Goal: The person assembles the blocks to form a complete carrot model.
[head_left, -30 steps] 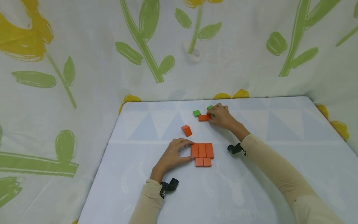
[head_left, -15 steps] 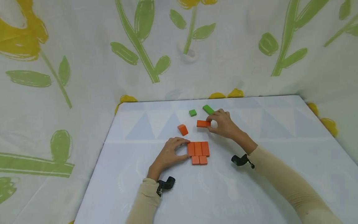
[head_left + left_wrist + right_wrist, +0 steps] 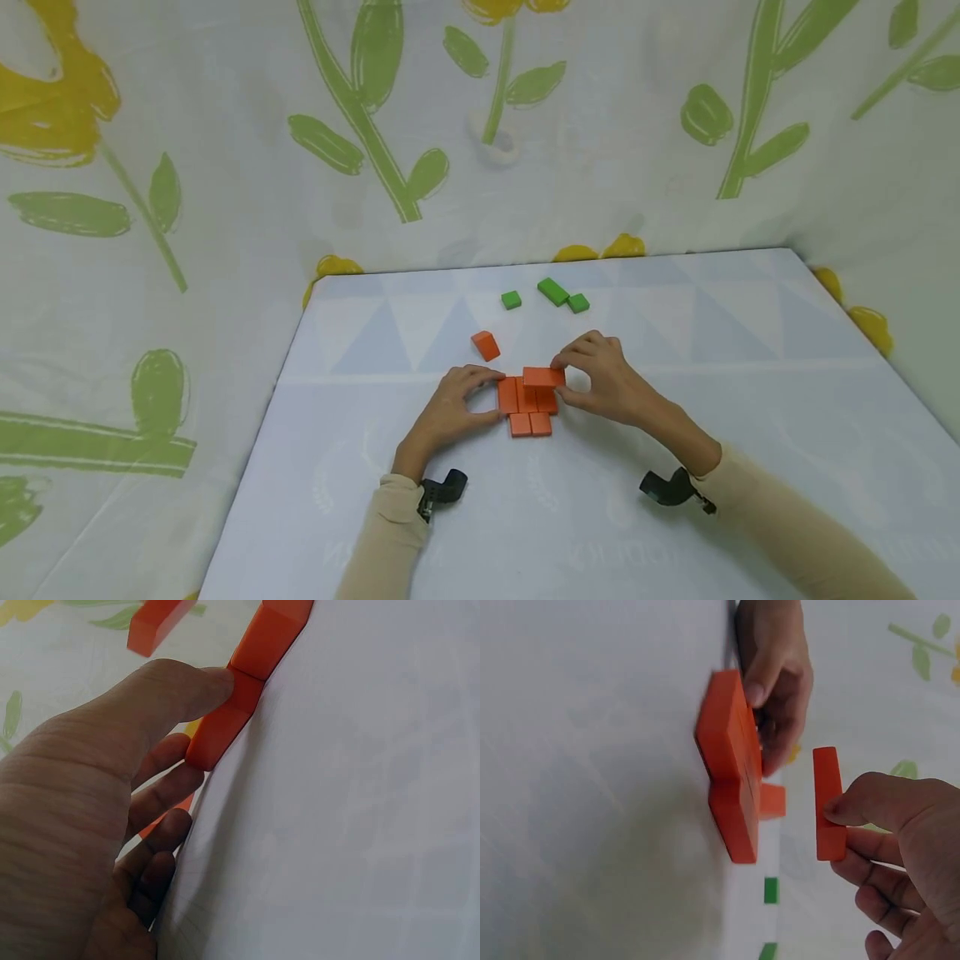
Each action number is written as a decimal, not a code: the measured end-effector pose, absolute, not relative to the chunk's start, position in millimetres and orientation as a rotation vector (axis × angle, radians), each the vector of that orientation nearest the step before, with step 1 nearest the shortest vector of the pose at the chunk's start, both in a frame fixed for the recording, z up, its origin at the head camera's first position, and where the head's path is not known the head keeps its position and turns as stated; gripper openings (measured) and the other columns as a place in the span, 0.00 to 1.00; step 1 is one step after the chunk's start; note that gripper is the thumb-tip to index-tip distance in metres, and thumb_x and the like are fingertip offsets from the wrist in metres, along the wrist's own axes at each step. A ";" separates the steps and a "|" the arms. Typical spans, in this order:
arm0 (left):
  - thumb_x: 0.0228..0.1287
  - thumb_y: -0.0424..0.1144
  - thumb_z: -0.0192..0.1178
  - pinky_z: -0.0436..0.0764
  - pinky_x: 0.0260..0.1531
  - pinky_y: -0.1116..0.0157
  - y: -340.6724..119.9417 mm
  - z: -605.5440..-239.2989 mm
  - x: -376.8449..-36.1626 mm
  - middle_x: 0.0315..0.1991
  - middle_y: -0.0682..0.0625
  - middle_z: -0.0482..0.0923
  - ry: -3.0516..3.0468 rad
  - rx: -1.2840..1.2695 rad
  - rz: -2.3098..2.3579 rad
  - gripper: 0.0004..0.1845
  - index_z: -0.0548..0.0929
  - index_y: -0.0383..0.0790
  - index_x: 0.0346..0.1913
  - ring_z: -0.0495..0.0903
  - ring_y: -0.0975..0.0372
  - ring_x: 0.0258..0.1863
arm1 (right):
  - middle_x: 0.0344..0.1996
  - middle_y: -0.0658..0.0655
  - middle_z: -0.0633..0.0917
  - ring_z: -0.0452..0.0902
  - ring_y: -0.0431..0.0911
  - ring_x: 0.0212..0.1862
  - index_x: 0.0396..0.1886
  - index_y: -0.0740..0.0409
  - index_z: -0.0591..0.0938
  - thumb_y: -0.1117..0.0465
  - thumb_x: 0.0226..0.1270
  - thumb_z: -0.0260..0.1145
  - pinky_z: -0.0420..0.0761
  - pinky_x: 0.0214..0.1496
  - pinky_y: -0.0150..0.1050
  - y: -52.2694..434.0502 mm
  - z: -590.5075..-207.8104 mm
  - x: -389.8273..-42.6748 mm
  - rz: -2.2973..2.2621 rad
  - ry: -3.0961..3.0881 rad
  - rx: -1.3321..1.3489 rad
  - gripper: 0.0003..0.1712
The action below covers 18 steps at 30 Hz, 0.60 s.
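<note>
Flat on the table, orange blocks lie side by side in a row, with two shorter orange blocks against the row's near side. My left hand pinches the leftmost block of the row, thumb at its near end and fingers at its far end. Between thumb and fingertips, my right hand holds another orange block crosswise above the row's right part, covering some of it in the head view. The right wrist view shows this held block raised apart from the row.
One loose orange block lies just behind the row. Farther back are a small green block, a longer green block and another small green one. A flower-patterned cloth hangs behind the table.
My right hand has brought the orange block from beside the green blocks toward me, over the row. My left hand keeps its hold on the row's left end.
</note>
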State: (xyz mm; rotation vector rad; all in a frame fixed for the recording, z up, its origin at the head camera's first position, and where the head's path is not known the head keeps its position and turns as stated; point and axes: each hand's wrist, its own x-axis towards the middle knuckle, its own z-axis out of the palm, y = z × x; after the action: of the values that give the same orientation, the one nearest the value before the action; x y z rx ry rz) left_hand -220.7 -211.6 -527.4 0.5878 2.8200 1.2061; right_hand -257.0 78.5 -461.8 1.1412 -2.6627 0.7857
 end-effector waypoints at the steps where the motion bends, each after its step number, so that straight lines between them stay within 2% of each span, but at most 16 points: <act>1: 0.59 0.53 0.71 0.70 0.61 0.54 -211.8 -527.3 -220.6 0.60 0.65 0.73 2.820 0.583 1.204 0.28 0.79 0.61 0.63 0.67 0.63 0.60 | 0.42 0.48 0.83 0.70 0.46 0.53 0.42 0.52 0.86 0.59 0.56 0.76 0.63 0.54 0.51 78.7 -463.0 -252.6 0.786 -2.655 1.153 0.13; 18: 0.59 0.53 0.71 0.69 0.62 0.54 -210.9 -526.6 -220.8 0.60 0.65 0.73 2.824 0.600 1.203 0.28 0.79 0.60 0.63 0.66 0.63 0.60 | 0.40 0.45 0.82 0.69 0.43 0.49 0.40 0.51 0.86 0.62 0.49 0.79 0.63 0.47 0.46 73.9 -479.1 -207.3 0.858 -2.439 1.376 0.16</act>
State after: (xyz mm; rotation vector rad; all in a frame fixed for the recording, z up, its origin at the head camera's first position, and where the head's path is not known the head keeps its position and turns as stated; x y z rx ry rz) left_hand -220.8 -210.9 -526.6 0.6002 2.8241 1.2032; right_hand -207.3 73.9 -479.1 1.3756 -2.4386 0.8578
